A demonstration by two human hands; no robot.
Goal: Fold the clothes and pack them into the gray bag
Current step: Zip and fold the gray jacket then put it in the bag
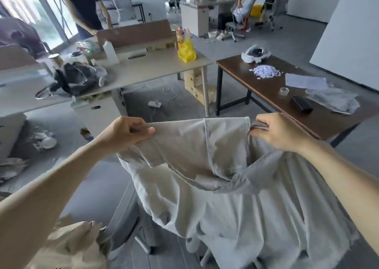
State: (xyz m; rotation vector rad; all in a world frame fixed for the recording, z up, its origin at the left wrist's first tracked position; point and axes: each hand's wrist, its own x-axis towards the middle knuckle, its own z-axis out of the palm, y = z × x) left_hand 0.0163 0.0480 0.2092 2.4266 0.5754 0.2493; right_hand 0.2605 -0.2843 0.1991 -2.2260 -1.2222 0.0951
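Note:
I hold a light grey garment (225,186) up in the air in front of me, its lower part hanging in folds over a chair. My left hand (127,133) pinches its top edge at the left, fingers curled round the cloth. At the right end of that edge, my right hand (279,133) grips a bunched corner. A seam runs down the middle of the stretched part. A beige garment (69,246) lies crumpled at the lower left. No gray bag is clearly in view.
A dark wooden table (266,92) stands at the right with a white headset (255,53), paper scraps, sheets and a black case. A light desk (147,69) at the left carries a black bag and a yellow plastic bag. One person stands behind it, and another sits far back.

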